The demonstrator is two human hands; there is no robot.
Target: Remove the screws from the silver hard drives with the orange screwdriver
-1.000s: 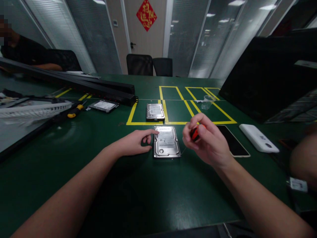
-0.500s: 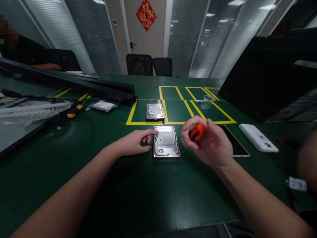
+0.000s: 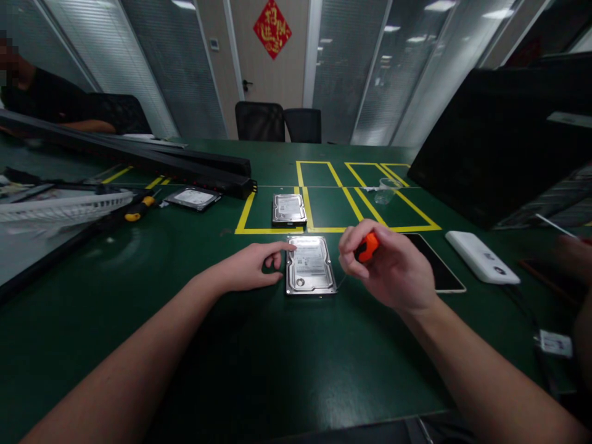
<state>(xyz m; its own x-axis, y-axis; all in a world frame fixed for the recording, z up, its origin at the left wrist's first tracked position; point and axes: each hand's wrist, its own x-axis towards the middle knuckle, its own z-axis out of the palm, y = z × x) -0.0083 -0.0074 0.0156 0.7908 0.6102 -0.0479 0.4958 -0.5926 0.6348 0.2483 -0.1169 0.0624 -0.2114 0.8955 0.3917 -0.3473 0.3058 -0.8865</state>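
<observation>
A silver hard drive point(image 3: 311, 265) lies label up on the green table in front of me. My left hand point(image 3: 256, 265) is at its left side, index finger stretched onto the top, the other fingers loosely bent and holding nothing. Over to the right, my right hand point(image 3: 388, 262) is closed around the orange and black handle of a screwdriver point(image 3: 369, 247). Its thin shaft slants down to the drive's lower right corner; the tip is too small to make out. Beyond, a second hard drive point(image 3: 289, 208) rests inside yellow tape lines.
At left are another drive point(image 3: 194, 197), a yellow-black screwdriver point(image 3: 140, 208) and long black bars point(image 3: 185, 163). At right are a dark tablet point(image 3: 437, 265), a white power bank point(image 3: 482, 257), a clear cup point(image 3: 386, 191), a large black screen point(image 3: 499, 135) and another person's hand point(image 3: 576, 253).
The screwdriver handle has turned slightly in my right hand, and those fingers have shifted. My left hand stays put. At far right, another person's hand has moved, now with a thin rod showing.
</observation>
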